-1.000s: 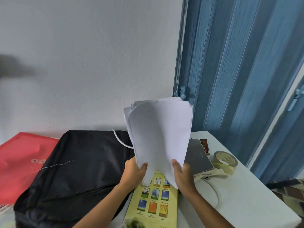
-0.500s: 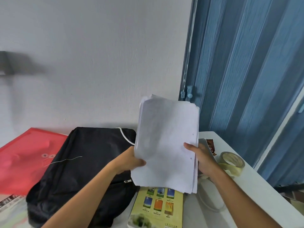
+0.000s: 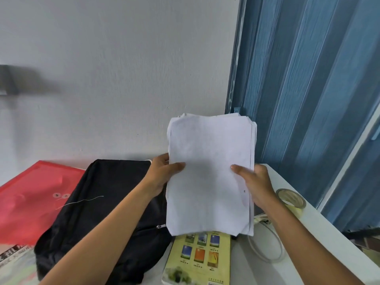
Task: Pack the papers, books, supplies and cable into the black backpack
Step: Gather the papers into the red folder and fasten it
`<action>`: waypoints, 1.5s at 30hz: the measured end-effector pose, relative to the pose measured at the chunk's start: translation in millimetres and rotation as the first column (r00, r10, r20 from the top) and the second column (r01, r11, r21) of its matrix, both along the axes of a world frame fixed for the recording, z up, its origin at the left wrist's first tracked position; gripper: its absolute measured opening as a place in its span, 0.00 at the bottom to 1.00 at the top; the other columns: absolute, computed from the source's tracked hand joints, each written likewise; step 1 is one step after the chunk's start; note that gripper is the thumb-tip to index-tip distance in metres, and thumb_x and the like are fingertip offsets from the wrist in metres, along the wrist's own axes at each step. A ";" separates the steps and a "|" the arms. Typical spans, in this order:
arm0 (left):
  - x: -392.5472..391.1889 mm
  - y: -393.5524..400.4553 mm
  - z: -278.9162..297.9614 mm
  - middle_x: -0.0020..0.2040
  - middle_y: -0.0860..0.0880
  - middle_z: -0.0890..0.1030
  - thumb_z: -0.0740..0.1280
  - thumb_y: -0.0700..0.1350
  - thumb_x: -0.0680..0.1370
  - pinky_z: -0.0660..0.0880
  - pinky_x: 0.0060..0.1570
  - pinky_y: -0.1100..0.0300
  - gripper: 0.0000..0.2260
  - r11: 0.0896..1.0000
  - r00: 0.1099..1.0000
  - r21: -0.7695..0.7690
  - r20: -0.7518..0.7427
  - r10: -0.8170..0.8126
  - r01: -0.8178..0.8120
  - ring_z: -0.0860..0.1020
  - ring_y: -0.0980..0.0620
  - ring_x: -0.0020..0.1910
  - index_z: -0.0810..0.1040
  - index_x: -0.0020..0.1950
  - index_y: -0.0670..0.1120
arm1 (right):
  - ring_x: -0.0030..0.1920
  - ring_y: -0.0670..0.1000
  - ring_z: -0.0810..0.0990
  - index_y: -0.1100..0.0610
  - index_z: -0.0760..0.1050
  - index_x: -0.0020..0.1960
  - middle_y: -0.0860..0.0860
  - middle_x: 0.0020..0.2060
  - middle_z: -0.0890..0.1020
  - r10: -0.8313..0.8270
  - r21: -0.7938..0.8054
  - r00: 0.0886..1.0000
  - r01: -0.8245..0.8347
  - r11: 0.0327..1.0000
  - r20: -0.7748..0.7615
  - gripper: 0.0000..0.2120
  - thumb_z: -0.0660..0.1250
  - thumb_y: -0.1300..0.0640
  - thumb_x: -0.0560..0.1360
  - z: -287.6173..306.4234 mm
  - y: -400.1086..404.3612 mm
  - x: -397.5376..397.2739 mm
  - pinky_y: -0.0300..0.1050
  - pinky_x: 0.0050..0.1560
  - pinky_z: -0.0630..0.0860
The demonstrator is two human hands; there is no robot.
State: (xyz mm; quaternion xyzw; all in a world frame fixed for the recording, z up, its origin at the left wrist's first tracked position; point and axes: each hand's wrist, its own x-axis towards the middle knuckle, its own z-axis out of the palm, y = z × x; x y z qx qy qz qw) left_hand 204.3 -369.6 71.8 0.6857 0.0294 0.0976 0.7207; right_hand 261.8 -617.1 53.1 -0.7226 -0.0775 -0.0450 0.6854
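White paper stack now squared upright, left hand and right hand moved from its bottom to a side-edge grip, above the zipped black backpack: nothing packed yet.

backpack left of book, cable and tape roll right

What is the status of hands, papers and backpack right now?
Left hand and right hand grip the paper stack, upright. Black backpack flat, zipper looks shut. Nothing in the way.
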 end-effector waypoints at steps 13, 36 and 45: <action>-2.0 -35.9 -58.6 0.51 0.42 0.82 0.63 0.39 0.80 0.78 0.53 0.41 0.09 0.970 0.988 0.190 0.054 0.147 -0.155 0.81 0.42 0.50 0.77 0.59 0.42 | 0.26 0.43 0.66 0.53 0.65 0.35 0.47 0.27 0.68 -0.077 -0.232 0.996 0.086 0.969 0.045 0.15 0.61 0.56 0.80 -43.6 35.2 -36.7 0.31 0.24 0.62; -58.0 80.7 -19.7 0.48 0.47 0.84 0.69 0.35 0.73 0.81 0.47 0.52 0.10 0.841 0.894 0.326 0.031 0.446 -0.431 0.84 0.48 0.45 0.79 0.52 0.45 | 0.43 0.46 0.80 0.51 0.77 0.48 0.46 0.44 0.83 0.411 -0.154 0.907 -0.421 0.894 -0.091 0.01 0.67 0.55 0.77 -7.0 130.4 8.5 0.35 0.43 0.74; -116.5 175.3 -18.8 0.45 0.46 0.84 0.70 0.38 0.76 0.81 0.41 0.59 0.05 0.817 0.827 0.196 -0.044 0.560 -0.543 0.84 0.52 0.40 0.79 0.52 0.41 | 0.40 0.41 0.79 0.51 0.78 0.47 0.41 0.39 0.81 0.666 -0.120 0.736 -0.677 0.726 -0.124 0.08 0.67 0.63 0.77 -7.0 240.4 4.9 0.27 0.33 0.73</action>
